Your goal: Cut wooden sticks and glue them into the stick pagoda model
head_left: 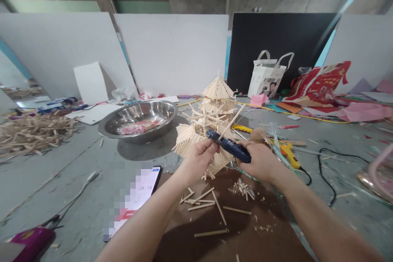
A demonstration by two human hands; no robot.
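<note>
A model tower of thin wooden sticks (211, 118) stands on the grey floor just beyond a brown board (233, 229). My right hand (260, 159) is closed round a dark blue tool (229, 145) whose tip points left toward the model. My left hand (198, 157) is closed in a pinch at the model's lower left side, holding a long thin stick (231, 123) that slants up to the right. Loose cut sticks (208, 206) and wood chips lie on the board below both hands.
A steel basin (141, 119) with a red packet sits to the left. A phone (135, 196) lies by the board. A stick pile (33, 131) is far left. A yellow glue gun (288, 153) with black cable, a white bag (268, 74) and coloured paper are right.
</note>
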